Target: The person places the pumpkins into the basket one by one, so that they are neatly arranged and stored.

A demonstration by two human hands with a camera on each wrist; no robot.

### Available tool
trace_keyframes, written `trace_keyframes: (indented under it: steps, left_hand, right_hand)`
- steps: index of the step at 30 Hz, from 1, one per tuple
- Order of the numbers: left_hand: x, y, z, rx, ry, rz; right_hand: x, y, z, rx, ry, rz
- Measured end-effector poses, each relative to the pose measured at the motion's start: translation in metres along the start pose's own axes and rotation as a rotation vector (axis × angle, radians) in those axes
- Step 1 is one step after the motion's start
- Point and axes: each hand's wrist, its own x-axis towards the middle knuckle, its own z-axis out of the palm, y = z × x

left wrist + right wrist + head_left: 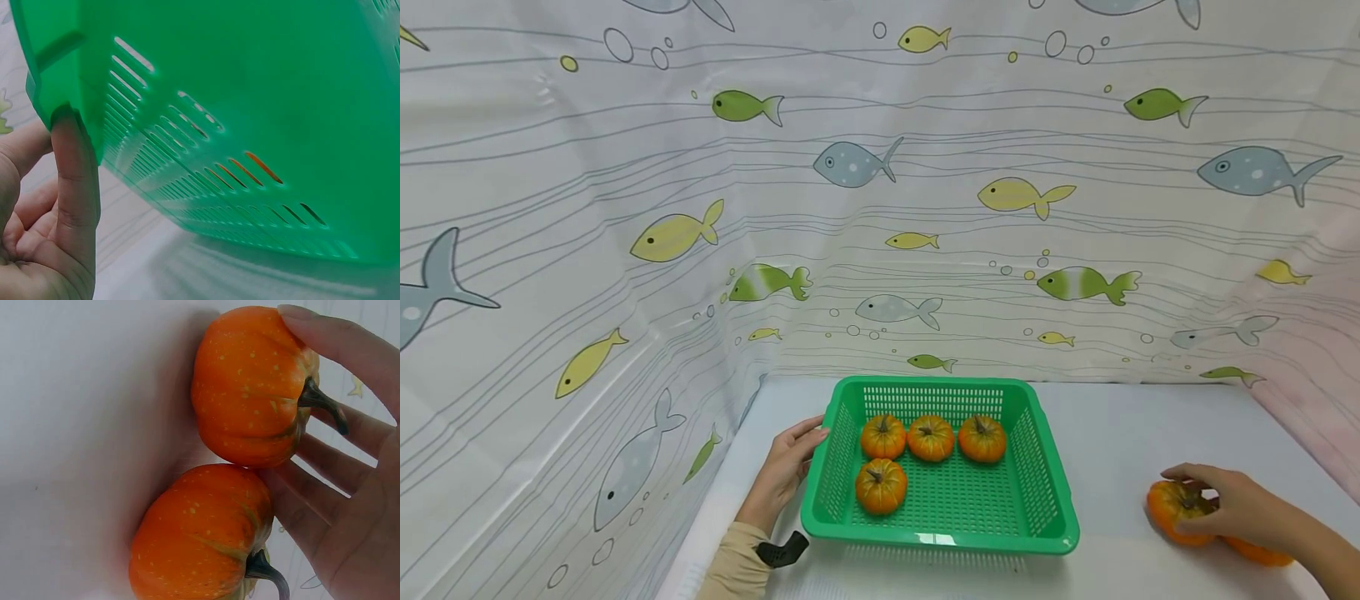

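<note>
A green plastic basket stands on the white table with several small orange pumpkins inside, among them one at the front left. At the basket's left rim is my left hand; the left wrist view shows its fingers pinching the rim from outside. Off to the right, my right hand grips a small pumpkin on the table, thumb on one side and fingers round the other. A second pumpkin lies against it, partly hidden by the hand in the head view.
White table surface lies between the basket and the right hand. A white sheet printed with fish hangs behind the table and along its sides. A black strap is at the left wrist.
</note>
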Motion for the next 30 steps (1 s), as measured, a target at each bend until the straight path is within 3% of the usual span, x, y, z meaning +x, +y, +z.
trace_keyframes:
  steps: [20,30]
  left_hand:
    - [-0.001,0.0,0.0,-0.004,0.0,-0.001]
    - [-0.001,0.0,0.0,0.001,0.0,-0.002]
  right_hand:
    - [0.0,-0.002,0.006,0.047,0.001,-0.043]
    - [0.002,-0.014,0.01,0.011,0.077,-0.075]
